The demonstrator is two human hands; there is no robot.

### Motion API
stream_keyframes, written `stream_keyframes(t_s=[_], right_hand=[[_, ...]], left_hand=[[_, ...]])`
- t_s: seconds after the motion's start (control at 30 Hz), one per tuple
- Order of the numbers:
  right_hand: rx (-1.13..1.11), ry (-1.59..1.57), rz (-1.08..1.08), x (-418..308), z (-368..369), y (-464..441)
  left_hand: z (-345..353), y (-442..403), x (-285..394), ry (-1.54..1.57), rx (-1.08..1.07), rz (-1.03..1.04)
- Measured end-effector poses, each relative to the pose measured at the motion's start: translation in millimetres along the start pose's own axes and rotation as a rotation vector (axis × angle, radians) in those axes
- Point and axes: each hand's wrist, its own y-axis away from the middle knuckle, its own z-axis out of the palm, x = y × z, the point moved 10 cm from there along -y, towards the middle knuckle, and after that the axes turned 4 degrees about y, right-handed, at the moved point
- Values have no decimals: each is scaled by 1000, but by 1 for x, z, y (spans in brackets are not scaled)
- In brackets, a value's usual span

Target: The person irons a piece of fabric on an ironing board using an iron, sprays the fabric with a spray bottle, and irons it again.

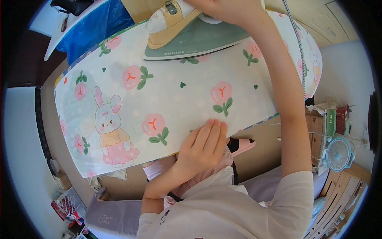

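Note:
A green and beige clothes iron (pixel 191 42) marked PHILIPS rests on white printed fabric near the far side of the ironing board. My right hand (pixel 229 10) is closed on its handle, partly cut off by the top of the view. The fabric (pixel 179 103), printed with pink flowers, small hearts and a bunny, spreads over the board. At the near edge my left hand (pixel 203 143) lies on the cloth, fingers stretched out side by side and apart from the iron. Its thumb is hidden.
The iron's patterned cord (pixel 298 44) runs down the board's right side. Blue plastic (pixel 95 30) hangs from a white surface beyond the far left edge. A small blue fan (pixel 338 153) stands at right. A grey padded seat (pixel 113 215) is at lower left.

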Motion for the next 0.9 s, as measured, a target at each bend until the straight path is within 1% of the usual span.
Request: stream_keyframes(t_s=[0.13,0.3,0.37,0.5,0.53,0.57,0.6,0.63,0.67,0.7,0.77,0.8,0.83,0.87,0.9], right_hand=[[23,28,4,3,2,0],[17,7,20,0,-2,1],[99,48,-3,-1,-6,2],[143,82,28,-1,-7,0],[178,111,88,5,-8,-3],[215,138,147,10,-8,-5],[231,140,128,9,-6,-8],[236,175,220,19,-4,-11],[240,210,313,29,-2,-14],[262,214,289,29,-2,-16],[151,245,337,43,9,-24],[169,257,315,41,2,-29],[90,233,349,48,4,-33],[6,212,387,56,7,-35],[15,231,377,64,4,-38]], left_hand=[[0,1,1,8,-9,-2],[1,4,-2,52,-45,-85],[1,10,4,74,-73,-91],[1,22,10,108,-108,-93],[-2,23,10,93,-95,-93],[-2,24,10,128,-134,-104],[-2,25,10,162,-169,-114],[-6,25,9,142,-148,-112],[-5,27,11,152,-181,-93],[-4,30,14,161,-211,-74],[-13,39,8,113,-188,-110],[-17,45,3,88,-190,-143],[-27,51,-2,81,-163,-141],[-38,60,-17,24,-149,-198],[-50,70,-33,-29,-137,-255]])
